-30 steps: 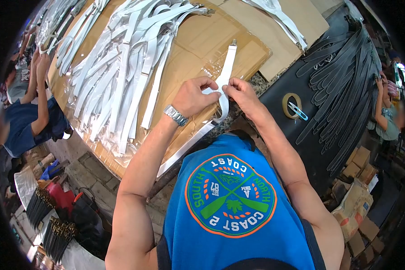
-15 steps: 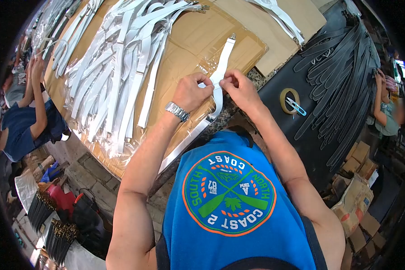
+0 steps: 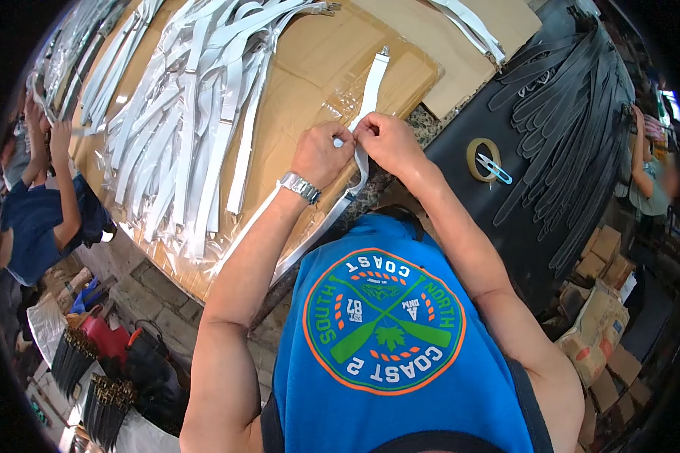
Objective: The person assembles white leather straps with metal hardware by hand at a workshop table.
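Note:
A pair of white suspenders (image 3: 372,87) lies at the table's near edge, with a metal clip (image 3: 385,51) at its far end. My left hand (image 3: 321,155), wearing a metal watch, pinches the straps where they meet. Close against its fingertips, my right hand (image 3: 389,145) pinches the same spot. What lies between the fingertips is mostly hidden. From there one strap curves down past a dark metal adjuster, and another runs down-left under my left forearm. Left of my hands, a large pile of white suspenders (image 3: 204,113) is spread on clear plastic over cardboard (image 3: 302,90).
To the right, a roll of tape (image 3: 472,162) and light-blue thread snips (image 3: 497,170) lie on a black surface (image 3: 461,204). Many black straps (image 3: 567,128) fan out beyond them. Other people stand at the left and right edges. Cardboard boxes (image 3: 593,332) are at lower right.
My right hand has moved left until its fingertips meet those of my left hand. The strap joint is now covered, and a second strap shows left of my left forearm.

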Demonstrator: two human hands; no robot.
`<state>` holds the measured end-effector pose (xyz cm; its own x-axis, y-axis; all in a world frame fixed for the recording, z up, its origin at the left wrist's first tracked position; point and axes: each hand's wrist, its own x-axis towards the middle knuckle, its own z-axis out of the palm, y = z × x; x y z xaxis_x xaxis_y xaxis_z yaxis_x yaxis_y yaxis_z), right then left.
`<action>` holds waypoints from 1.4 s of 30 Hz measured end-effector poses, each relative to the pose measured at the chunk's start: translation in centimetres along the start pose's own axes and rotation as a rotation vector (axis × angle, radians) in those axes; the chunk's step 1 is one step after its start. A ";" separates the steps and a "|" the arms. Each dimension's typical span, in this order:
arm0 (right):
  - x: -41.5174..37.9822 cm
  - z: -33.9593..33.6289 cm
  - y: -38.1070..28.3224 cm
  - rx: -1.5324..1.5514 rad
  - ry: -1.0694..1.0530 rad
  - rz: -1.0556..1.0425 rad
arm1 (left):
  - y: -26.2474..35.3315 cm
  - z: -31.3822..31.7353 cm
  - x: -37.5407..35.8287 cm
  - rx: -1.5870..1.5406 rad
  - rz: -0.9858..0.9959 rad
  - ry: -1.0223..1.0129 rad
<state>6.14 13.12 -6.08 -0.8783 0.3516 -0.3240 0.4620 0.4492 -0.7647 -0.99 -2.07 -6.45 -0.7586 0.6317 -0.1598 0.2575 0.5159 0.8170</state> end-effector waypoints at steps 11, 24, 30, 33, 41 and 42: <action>0.7 0.4 0.5 -0.087 0.026 -0.018 | -0.1 0.5 -0.2 0.074 0.081 0.025; -0.1 -1.4 1.4 0.079 0.086 -0.002 | -1.0 1.1 0.3 -0.196 -0.061 0.030; -2.2 -1.2 2.4 0.719 0.019 0.141 | -0.8 0.5 0.7 -0.515 -0.175 -0.075; -2.0 -0.3 1.6 0.948 -0.050 0.177 | -0.3 0.4 0.6 -0.519 -0.191 -0.115; -1.6 0.3 1.1 0.942 -0.077 0.211 | -0.7 0.3 0.0 -0.265 -0.111 -0.127; -1.6 0.5 1.2 0.953 -0.061 0.212 | -0.1 -0.2 -0.1 -0.255 -0.156 -0.159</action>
<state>8.04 12.68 -6.71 -0.8060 0.2930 -0.5143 0.3414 -0.4797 -0.8083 -1.11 -2.29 -6.44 -0.6689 0.6494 -0.3618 -0.0277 0.4647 0.8850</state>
